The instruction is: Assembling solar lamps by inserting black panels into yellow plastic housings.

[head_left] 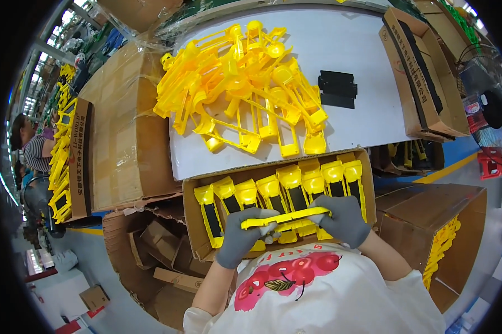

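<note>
My left hand (pixel 236 234) and my right hand (pixel 347 221), both in grey gloves, grip a yellow plastic frame (pixel 287 215) by its two ends. It is held level, edge-on to the view, above a cardboard box (pixel 191 203) in front of my body. Inside that box stand rows of yellow plastic housings (pixel 270 188), several with a black panel set in them. Beyond the box, a heap of loose yellow plastic frames (pixel 228 83) lies on a white table (pixel 368 61). Black flat panels (pixel 338 89) rest to the right of the heap.
At the right end of the table is a long carton (pixel 396 55) holding black strips. A large taped box (pixel 123 128) stands at the left; below it sits an open box (pixel 114 239) of cardboard scraps. Another carton (pixel 412 206) with yellow parts and a fan (pixel 488 106) are at the right.
</note>
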Available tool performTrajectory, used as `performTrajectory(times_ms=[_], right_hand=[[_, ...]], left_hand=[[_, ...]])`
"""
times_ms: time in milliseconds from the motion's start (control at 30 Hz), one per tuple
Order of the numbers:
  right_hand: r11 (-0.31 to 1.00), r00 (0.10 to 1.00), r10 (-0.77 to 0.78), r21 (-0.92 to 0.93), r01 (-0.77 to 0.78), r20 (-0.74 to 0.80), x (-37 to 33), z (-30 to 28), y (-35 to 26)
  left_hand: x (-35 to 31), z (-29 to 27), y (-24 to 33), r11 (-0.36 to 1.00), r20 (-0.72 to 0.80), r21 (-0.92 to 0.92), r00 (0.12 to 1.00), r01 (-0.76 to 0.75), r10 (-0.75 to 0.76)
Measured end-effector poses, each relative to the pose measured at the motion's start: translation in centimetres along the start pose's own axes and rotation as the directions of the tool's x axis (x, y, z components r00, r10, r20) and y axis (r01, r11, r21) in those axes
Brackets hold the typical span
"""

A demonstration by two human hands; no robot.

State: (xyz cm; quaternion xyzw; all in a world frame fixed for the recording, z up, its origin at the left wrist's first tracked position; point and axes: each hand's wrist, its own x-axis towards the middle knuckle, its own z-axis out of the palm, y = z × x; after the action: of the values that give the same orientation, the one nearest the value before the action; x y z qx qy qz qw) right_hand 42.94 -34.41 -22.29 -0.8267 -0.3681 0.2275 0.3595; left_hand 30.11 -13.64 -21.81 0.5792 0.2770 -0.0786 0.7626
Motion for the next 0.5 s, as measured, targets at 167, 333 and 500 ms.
performTrajectory(times_ms=[167, 333, 500], right_hand=[[0.990, 0.990, 0.138, 0.009, -0.138, -0.012, -1.9, 2.2, 1.1], [0.960, 0.986, 0.064, -0.281, -0.019, 0.153, -3.0, 0.7, 0.9], [0.977, 0.991, -0.027, -0.207, 0.054, 0.133, -3.7, -0.6, 1.7]], left_hand=[[0.4, 0.2, 0.6, 0.993, 0.013, 0.063, 0.995, 0.100, -0.101], [4.8, -0.1, 3.6, 0.879, 0.076, 0.460, 0.992, -0.129, 0.106], [6.2, 3.0, 1.9, 0.363, 0.185, 0.863, 0.889, -0.351, 0.419]])
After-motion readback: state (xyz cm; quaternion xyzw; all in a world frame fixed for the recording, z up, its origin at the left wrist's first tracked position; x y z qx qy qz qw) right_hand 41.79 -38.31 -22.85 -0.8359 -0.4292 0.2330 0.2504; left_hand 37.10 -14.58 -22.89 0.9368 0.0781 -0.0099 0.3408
